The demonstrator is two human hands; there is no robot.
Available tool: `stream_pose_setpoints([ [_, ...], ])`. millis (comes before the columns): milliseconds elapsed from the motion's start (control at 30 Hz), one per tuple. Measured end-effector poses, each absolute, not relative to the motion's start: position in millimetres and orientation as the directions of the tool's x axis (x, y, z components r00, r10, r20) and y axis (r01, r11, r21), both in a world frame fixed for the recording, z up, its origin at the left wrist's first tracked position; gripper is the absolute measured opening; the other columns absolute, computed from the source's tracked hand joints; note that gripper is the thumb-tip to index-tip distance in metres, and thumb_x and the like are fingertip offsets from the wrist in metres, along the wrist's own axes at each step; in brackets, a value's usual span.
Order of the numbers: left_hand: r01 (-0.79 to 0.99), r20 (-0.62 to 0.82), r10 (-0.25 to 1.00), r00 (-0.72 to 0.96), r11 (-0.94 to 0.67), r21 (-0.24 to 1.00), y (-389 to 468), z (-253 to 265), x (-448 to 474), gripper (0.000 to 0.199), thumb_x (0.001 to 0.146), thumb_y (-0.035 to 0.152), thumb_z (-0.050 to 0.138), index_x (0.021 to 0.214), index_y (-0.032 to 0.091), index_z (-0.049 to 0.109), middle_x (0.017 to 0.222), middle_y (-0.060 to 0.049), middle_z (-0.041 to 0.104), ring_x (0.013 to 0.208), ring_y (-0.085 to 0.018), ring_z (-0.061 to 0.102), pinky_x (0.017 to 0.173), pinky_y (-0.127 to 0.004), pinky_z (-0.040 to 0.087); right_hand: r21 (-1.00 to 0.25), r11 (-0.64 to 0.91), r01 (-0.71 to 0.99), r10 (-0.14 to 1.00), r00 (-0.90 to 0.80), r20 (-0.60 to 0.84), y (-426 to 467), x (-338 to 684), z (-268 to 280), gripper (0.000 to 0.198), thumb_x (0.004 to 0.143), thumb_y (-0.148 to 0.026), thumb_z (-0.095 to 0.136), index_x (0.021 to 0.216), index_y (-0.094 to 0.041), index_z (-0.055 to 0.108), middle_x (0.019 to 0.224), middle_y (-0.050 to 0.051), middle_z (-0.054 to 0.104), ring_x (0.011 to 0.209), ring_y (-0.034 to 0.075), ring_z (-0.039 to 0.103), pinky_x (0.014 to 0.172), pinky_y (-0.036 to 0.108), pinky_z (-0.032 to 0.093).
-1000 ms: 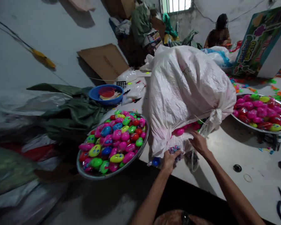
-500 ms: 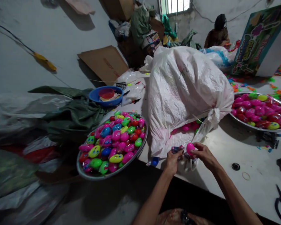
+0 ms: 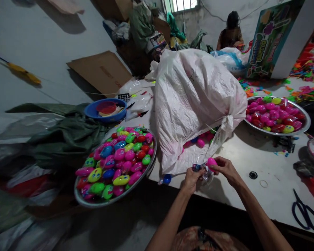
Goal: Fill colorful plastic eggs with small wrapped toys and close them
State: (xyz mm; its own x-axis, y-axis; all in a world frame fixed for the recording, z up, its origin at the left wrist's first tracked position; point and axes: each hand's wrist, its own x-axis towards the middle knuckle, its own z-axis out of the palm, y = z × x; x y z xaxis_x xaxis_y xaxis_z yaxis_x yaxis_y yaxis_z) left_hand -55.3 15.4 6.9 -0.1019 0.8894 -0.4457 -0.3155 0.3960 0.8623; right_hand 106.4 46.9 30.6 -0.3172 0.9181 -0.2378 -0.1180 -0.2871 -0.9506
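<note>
Between the thumb and fingers of my right hand (image 3: 226, 169) is a pink plastic egg (image 3: 211, 163). My left hand (image 3: 192, 179) is closed on a crumpled clear plastic wrapper (image 3: 206, 176) with dark printed parts. The egg is right beside the wrapper; whether it is partly inside I cannot tell. Just beyond my hands, a big white woven sack (image 3: 196, 104) lies on the table, with pink eggs (image 3: 200, 143) showing at its opening. Left of my left hand, a blue piece (image 3: 167, 179) sits at the table edge.
A wide basin (image 3: 80, 198) of wrapped, coloured eggs stands at left, a metal bowl (image 3: 307, 122) of mostly pink ones at right. Scissors (image 3: 305, 211), a black ring (image 3: 253, 175) and a rubber band (image 3: 263, 183) lie on the table (image 3: 240, 153). A person (image 3: 230, 33) sits far back.
The view has turned right, so everything sits further left and the scissors show fully. The pink egg has come closer to the wrapper in my left hand.
</note>
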Motion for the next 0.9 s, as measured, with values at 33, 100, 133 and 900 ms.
stream_pose_setpoints([
  [33, -0.296, -0.438, 0.89, -0.126, 0.388, 0.873, 16.0, 5.5, -54.8, 0.031, 0.048, 0.034, 0.08, 0.058, 0.011, 0.063, 0.051, 0.0, 0.054, 0.045, -0.007, 0.044, 0.042, -0.019, 0.03, -0.955, -0.276, -0.11, 0.926, -0.297, -0.233, 44.4, 107.1, 30.9, 0.039, 0.062, -0.044, 0.072, 0.083, -0.013, 0.063, 0.068, 0.001, 0.063, 0.055, 0.012, 0.055, 0.05, 0.024, 0.043],
  [100, -0.235, -0.422, 0.885, -0.198, 0.375, 0.897, 17.1, 2.6, -54.8, 0.034, 0.048, 0.039, 0.079, 0.053, 0.012, 0.06, 0.046, 0.002, 0.05, 0.043, -0.007, 0.041, 0.041, -0.02, 0.029, -0.963, -0.257, -0.075, 0.938, -0.259, -0.23, 38.9, 109.2, 30.3, 0.042, 0.066, -0.046, 0.068, 0.092, -0.013, 0.062, 0.073, 0.003, 0.064, 0.057, 0.013, 0.058, 0.051, 0.025, 0.044],
  [133, -0.204, -0.416, 0.878, -0.238, 0.374, 0.905, 17.6, 1.1, -55.3, 0.036, 0.049, 0.041, 0.078, 0.05, 0.012, 0.058, 0.043, 0.003, 0.047, 0.041, -0.007, 0.039, 0.041, -0.02, 0.029, -0.966, -0.252, -0.05, 0.941, -0.247, -0.232, 35.7, 110.4, 29.4, 0.044, 0.068, -0.047, 0.067, 0.096, -0.014, 0.061, 0.074, 0.003, 0.064, 0.057, 0.014, 0.059, 0.052, 0.025, 0.045],
  [900, -0.465, -0.485, 0.862, -0.146, 0.373, 0.803, 14.7, 9.5, -36.9, 0.037, 0.057, 0.046, 0.074, 0.067, 0.012, 0.063, 0.052, 0.001, 0.054, 0.042, -0.008, 0.046, 0.045, -0.021, 0.036, -0.982, 0.062, 0.179, 0.995, -0.09, 0.046, 0.3, 102.5, 12.6, 0.042, 0.074, -0.043, 0.061, 0.108, -0.018, 0.056, 0.092, 0.007, 0.061, 0.071, 0.018, 0.063, 0.063, 0.031, 0.053],
])
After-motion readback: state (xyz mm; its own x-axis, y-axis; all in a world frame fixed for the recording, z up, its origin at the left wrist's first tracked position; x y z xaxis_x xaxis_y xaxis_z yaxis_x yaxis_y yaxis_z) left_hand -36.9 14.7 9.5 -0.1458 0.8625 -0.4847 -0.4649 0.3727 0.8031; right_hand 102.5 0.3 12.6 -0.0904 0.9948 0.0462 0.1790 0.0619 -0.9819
